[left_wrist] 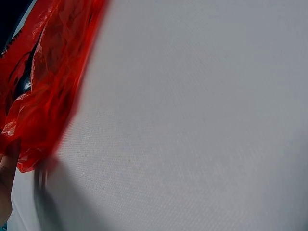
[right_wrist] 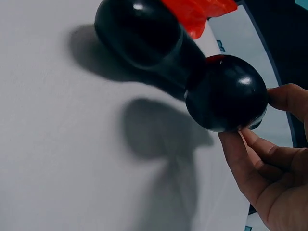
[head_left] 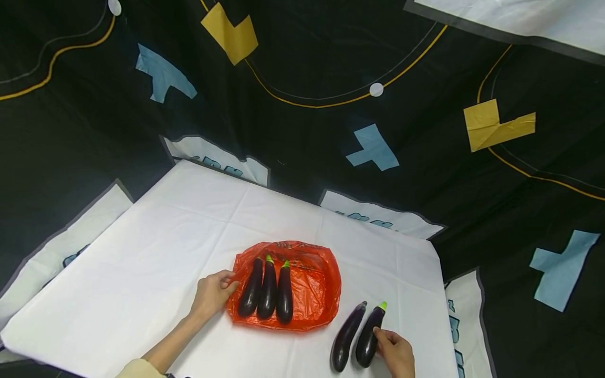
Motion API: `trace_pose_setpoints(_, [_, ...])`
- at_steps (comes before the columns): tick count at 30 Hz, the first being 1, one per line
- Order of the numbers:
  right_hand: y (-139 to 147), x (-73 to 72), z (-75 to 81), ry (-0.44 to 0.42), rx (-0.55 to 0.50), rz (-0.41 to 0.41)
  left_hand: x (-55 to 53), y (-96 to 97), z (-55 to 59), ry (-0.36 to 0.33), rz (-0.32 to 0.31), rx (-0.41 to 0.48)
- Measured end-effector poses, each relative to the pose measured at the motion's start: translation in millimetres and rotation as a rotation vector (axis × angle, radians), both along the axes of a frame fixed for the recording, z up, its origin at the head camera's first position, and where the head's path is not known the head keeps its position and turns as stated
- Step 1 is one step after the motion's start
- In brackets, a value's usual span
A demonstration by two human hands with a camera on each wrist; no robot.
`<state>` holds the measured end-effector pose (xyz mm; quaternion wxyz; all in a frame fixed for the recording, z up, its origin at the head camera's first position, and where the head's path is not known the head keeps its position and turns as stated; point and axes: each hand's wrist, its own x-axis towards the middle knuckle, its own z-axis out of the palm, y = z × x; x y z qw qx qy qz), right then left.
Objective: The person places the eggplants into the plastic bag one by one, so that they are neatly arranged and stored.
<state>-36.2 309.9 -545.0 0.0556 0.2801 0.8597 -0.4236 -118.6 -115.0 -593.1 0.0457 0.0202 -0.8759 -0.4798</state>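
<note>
Three dark purple eggplants (head_left: 267,291) lie side by side in an open red plastic bag (head_left: 314,299), with green stem ends on at least two. At the bag's left rim, my left hand (head_left: 212,294) pinches the plastic; the left wrist view catches only part of that hand (left_wrist: 6,183) beside the red bag (left_wrist: 62,82). My right hand (head_left: 397,352) grips a green-stemmed eggplant (head_left: 370,338) between thumb and fingers. The right wrist view shows this eggplant (right_wrist: 226,94) raised off the cloth, its shadow apart below. Another eggplant (head_left: 347,336) lies just left of it.
A white cloth (head_left: 142,262) covers the table under everything. Black fabric (head_left: 293,136) with yellow and blue shapes hangs beyond the table's far edge. White printed strips (head_left: 383,215) border the table.
</note>
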Motion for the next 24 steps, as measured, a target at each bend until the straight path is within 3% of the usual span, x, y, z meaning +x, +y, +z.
trace_pose_setpoints(10, [-12.1, -12.5, 18.1, 0.044, -0.115, -0.038, -1.7, 0.8, 1.5, -0.003, -0.009, -0.003])
trace_pose_setpoints(19, [-32.4, -27.2, 39.0, 0.083, -0.130, -0.006, -2.2, 1.4, 1.6, -0.006, -0.009, -0.007])
trace_pose_setpoints(24, [-54.0, -38.9, 45.2, 0.121, -0.113, 0.050, -1.5, 1.9, 0.8, -0.001, -0.008, -0.006])
